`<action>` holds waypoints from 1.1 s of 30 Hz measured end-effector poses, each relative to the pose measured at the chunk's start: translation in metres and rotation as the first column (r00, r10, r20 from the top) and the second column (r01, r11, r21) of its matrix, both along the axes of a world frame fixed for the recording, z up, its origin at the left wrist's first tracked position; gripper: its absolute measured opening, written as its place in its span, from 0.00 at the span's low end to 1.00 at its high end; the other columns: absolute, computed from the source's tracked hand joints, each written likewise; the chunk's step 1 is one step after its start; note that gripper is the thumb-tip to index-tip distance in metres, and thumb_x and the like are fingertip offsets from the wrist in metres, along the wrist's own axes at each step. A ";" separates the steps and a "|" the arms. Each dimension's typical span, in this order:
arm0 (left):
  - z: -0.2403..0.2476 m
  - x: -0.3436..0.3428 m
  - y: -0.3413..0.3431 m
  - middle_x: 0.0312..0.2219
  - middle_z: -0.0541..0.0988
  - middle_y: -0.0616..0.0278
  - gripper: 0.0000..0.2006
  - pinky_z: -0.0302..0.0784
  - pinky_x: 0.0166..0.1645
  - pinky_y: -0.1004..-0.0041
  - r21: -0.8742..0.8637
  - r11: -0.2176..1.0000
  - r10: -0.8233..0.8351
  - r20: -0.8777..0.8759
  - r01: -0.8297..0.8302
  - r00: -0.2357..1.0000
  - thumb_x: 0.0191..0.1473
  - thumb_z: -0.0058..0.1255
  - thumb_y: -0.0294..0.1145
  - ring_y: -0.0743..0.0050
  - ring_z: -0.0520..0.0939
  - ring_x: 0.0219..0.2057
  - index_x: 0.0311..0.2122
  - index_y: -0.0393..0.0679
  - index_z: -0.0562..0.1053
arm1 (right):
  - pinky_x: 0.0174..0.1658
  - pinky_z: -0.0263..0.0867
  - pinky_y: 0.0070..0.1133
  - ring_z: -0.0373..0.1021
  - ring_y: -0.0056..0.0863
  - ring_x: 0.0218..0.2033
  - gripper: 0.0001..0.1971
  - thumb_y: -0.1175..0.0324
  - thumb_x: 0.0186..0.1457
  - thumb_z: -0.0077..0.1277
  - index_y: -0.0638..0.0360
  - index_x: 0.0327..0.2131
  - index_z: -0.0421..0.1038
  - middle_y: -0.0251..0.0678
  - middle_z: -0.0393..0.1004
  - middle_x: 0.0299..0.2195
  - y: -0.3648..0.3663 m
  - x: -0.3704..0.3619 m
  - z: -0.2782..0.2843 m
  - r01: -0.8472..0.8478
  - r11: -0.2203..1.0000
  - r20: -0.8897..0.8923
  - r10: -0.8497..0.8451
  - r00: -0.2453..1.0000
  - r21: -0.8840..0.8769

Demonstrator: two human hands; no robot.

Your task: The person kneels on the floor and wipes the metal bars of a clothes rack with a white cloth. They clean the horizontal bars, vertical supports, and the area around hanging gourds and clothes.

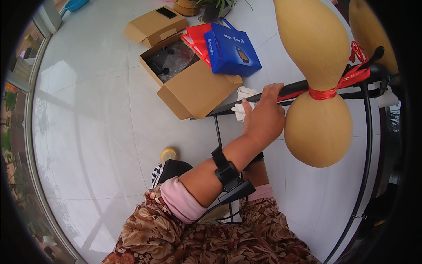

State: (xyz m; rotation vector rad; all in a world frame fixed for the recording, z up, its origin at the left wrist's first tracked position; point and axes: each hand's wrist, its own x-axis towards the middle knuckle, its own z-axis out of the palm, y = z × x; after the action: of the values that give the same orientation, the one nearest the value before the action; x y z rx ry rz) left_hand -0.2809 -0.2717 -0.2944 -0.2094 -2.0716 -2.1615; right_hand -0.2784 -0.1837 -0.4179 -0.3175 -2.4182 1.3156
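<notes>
My left hand (266,112) reaches up and to the right, its fingers curled over a black bar (292,89). A crumpled white cloth (239,111) bunches around the bar under this hand, showing on both sides of it. My right forearm (258,172) passes behind the left one, and the right hand is hidden there. Just right of my left hand hangs a large tan gourd (318,127), its narrow waist tied with red ribbon (323,93). A black band with a small box (227,175) is strapped to my left forearm.
An opened cardboard box (198,88) with dark items in plastic lies ahead. Beside it are a blue gift bag (233,50), red bags (198,37) and a closed box (156,26) carrying a phone. Another gourd (373,31) and a curved black frame tube (368,141) stand right.
</notes>
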 end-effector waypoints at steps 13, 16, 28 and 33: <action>0.010 -0.005 -0.017 0.50 0.75 0.52 0.22 0.75 0.49 0.62 0.041 0.992 -0.122 0.022 0.121 0.992 0.57 0.53 0.23 0.56 0.81 0.38 0.58 0.39 0.69 | 0.39 0.68 0.22 0.71 0.22 0.35 0.17 0.71 0.53 0.66 0.59 0.44 0.70 0.30 0.75 0.38 0.010 -0.026 -0.127 0.092 0.902 0.178 -0.017 0.984 -0.422; 0.009 -0.005 -0.013 0.48 0.76 0.53 0.21 0.76 0.49 0.63 0.025 0.995 -0.097 0.003 0.097 0.995 0.57 0.55 0.25 0.54 0.82 0.38 0.56 0.40 0.71 | 0.39 0.68 0.22 0.70 0.22 0.35 0.18 0.71 0.53 0.66 0.58 0.45 0.70 0.30 0.74 0.38 0.045 0.003 -0.083 0.065 0.838 0.173 0.035 0.984 -0.541; 0.016 -0.005 -0.015 0.46 0.79 0.52 0.19 0.77 0.45 0.64 -0.003 0.999 -0.042 0.011 0.042 0.999 0.58 0.55 0.27 0.56 0.82 0.37 0.55 0.40 0.74 | 0.41 0.65 0.23 0.65 0.22 0.37 0.20 0.69 0.57 0.64 0.56 0.49 0.68 0.28 0.69 0.41 0.021 0.024 -0.041 0.014 0.746 0.300 0.251 0.920 -0.666; 0.021 -0.010 -0.020 0.46 0.78 0.49 0.15 0.75 0.52 0.60 0.115 0.981 -0.169 0.096 0.157 0.981 0.58 0.53 0.25 0.45 0.81 0.44 0.51 0.38 0.75 | 0.42 0.64 0.23 0.63 0.22 0.38 0.21 0.68 0.58 0.64 0.55 0.51 0.67 0.27 0.68 0.42 -0.023 0.001 -0.042 0.022 0.782 0.330 0.236 0.914 -0.623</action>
State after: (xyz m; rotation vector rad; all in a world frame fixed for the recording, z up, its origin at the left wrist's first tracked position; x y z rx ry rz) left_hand -0.2912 -0.2918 -0.2739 -0.2675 -2.0514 -2.4219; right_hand -0.2778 -0.2066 -0.4601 -0.6781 -2.2389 2.2859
